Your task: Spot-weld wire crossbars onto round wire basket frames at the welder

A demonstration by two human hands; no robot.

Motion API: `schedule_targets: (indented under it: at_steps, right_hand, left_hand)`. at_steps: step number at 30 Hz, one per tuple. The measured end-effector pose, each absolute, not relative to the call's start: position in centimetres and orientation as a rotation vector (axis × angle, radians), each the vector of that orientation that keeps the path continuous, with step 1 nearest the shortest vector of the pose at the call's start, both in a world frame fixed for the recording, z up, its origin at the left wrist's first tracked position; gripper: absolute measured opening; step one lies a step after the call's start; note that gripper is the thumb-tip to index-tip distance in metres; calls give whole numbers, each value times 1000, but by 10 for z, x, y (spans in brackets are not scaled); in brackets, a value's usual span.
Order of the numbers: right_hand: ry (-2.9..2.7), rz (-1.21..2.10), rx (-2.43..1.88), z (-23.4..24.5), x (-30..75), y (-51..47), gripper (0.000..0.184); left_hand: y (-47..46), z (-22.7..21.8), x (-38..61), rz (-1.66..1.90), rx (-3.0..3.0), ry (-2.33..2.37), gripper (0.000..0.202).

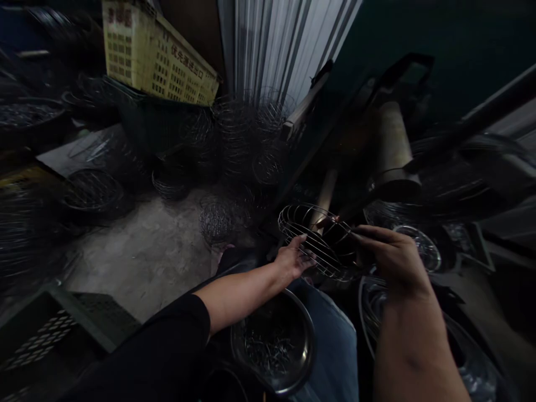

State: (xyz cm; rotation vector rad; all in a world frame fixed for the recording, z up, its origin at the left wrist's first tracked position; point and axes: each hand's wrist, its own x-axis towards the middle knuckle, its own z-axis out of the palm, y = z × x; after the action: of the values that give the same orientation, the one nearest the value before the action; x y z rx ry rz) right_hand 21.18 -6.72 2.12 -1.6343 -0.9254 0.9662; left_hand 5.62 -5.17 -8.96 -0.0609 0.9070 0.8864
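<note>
A round wire basket [315, 249] with thin curved metal wires is held tilted in front of me, around the end of a pale rod of the machine. My left hand [292, 260] grips its near left side, thumb over the wires and fingers against them. My right hand [387, 251] is closed at the basket's right edge, fingers pressed together; its thumb is mostly hidden in shadow. Below my left forearm, a shiny metal bowl [309, 335] holds many short bent wire pieces [270, 352]. It rests against my jeans-clad leg [335, 340].
A machine with a thick metal cylinder [396, 145] stands close at the right. Stacked wire baskets [234, 131] fill the back. A yellow crate [167, 61] sits upon a dark bin. A green crate [92, 312] is at lower left, on concrete floor [138, 251]. Wire coils lie at lower right.
</note>
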Motion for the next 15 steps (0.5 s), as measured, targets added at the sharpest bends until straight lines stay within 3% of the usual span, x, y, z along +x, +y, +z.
schedule_targets:
  at_steps: [9,15]
  right_hand:
    - [-806,907,-1690,25,201,-67,37]
    - [-1200,937,-1827,32,204,-110,32]
  left_hand:
    - [-49,-97,54,856,-38,907,24]
    - [-52,-101,16,704,188,900,23]
